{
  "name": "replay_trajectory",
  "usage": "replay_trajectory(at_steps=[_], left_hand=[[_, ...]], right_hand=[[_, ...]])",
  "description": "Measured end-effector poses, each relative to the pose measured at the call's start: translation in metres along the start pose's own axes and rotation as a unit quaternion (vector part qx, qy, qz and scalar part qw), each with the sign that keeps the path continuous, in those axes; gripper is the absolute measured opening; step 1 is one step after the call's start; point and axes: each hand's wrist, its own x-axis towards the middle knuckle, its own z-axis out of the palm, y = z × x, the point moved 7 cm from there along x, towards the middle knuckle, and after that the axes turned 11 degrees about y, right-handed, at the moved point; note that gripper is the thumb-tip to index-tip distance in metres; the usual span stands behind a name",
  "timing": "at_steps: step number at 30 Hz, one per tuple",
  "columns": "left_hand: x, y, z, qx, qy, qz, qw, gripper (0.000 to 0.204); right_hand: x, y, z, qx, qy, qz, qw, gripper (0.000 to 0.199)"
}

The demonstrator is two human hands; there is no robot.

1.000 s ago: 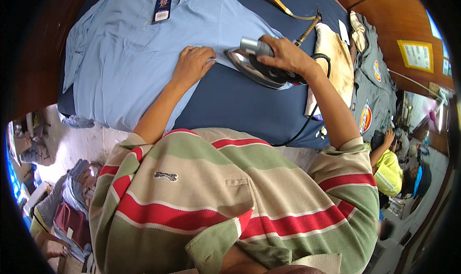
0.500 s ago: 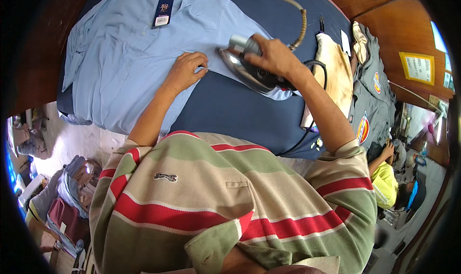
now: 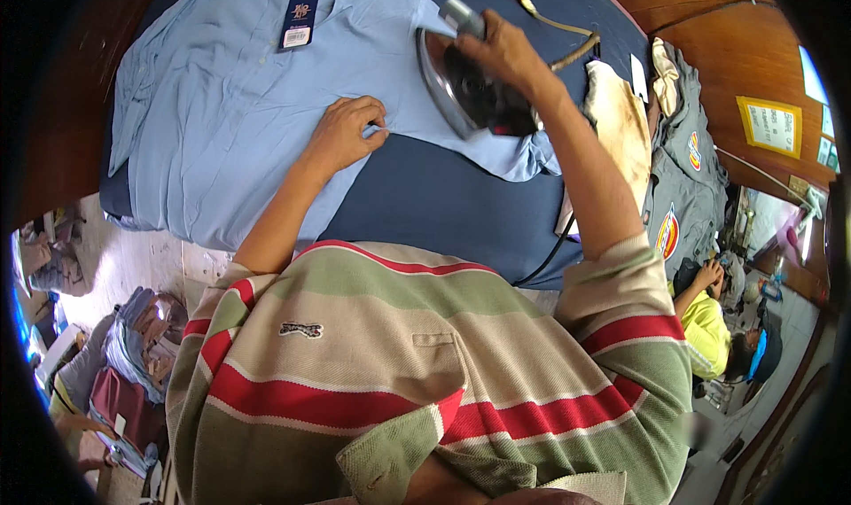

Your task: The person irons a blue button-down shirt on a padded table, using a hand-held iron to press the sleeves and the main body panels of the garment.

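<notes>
A light blue shirt (image 3: 230, 124) lies spread on a dark blue padded table (image 3: 434, 204), with a dark hang tag (image 3: 300, 19) near its collar. My left hand (image 3: 344, 135) pinches the cloth's edge where the body and the right-hand sleeve (image 3: 523, 158) meet. In my right hand (image 3: 514, 55) is a steam iron (image 3: 470, 84), gripped by its handle over that sleeve. Its shiny rim points up and left. Whether the soleplate touches the cloth I cannot tell. The sleeve's cuff end lies bunched just right of the iron.
A tan hose (image 3: 572, 53) and a black cord (image 3: 560, 252) run near the iron. To the right lie a cream-and-brown stained cloth (image 3: 620, 120) and dark grey garments (image 3: 687, 168). A person in yellow (image 3: 705, 332) works at far right. Clothes are heaped (image 3: 137, 337) at lower left.
My right hand has carried the iron farther from me along the sleeve, and its nose has swung upward. The hose shifted with it. My left hand stays pinching the same spot.
</notes>
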Motion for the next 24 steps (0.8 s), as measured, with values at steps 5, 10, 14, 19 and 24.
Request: replay_trajectory(at_steps=[5,10,14,19,24], left_hand=[[0.057,0.010,-0.003,-0.029,0.041,-0.044,0.998,0.015],[0.151,0.010,0.059,0.078,0.087,0.183,0.976,0.022],[0.194,0.003,0.100,0.193,-0.085,0.209,0.955,0.017],[0.207,0.000,0.109,0.186,-0.145,0.225,0.945,0.012],[0.212,0.000,0.104,0.174,-0.158,0.244,0.941,0.012]], right_hand=[[-0.066,0.000,-0.024,-0.007,0.008,0.136,0.991,0.046],[-0.117,0.025,-0.053,-0.019,0.082,0.272,0.959,0.042],[-0.137,0.040,-0.059,-0.032,0.092,0.336,0.937,0.042],[-0.125,0.037,-0.052,-0.043,0.110,0.349,0.930,0.043],[-0.089,0.039,-0.045,-0.042,0.154,0.345,0.925,0.043]])
